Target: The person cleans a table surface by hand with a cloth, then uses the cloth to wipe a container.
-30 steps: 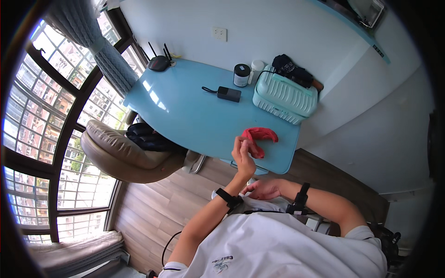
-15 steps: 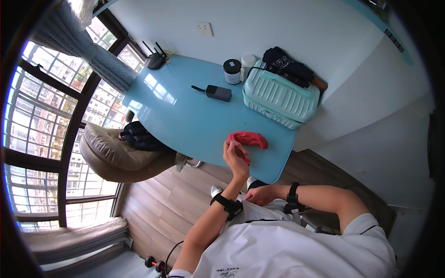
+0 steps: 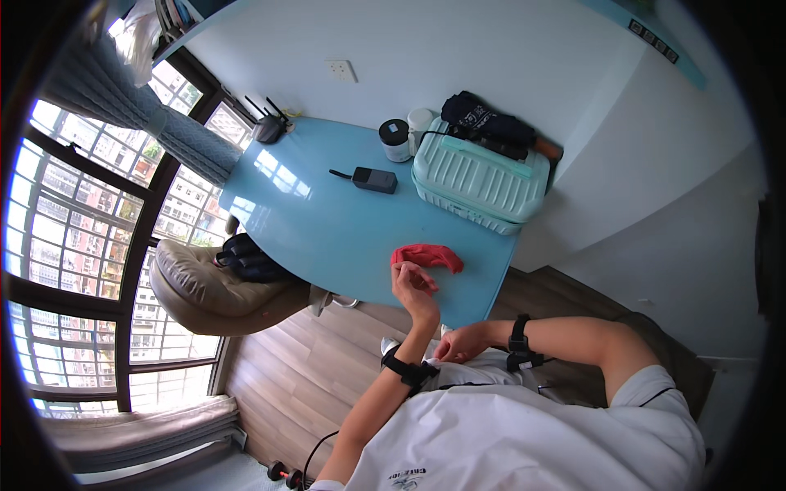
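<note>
A crumpled red cloth lies in a curved heap near the front right part of the blue table. My left hand is at its near left edge, fingers loosely bent and apart, and it does not appear to grip the cloth. Over my lap, beside my left forearm, my right hand is closed with its fingers curled in against light-coloured clothing. Whatever those fingers may hold is hidden. Both wrists carry black straps with small devices.
On the blue table stand a mint hard case, a dark-lidded jar, a dark grey handheld device and a black router. A folded dark umbrella lies behind the case. A beige chair is at the left.
My left hand has come away from the red cloth, which its fingers seemed to hold before. My right hand stays closed over my lap. The view has shifted slightly.
</note>
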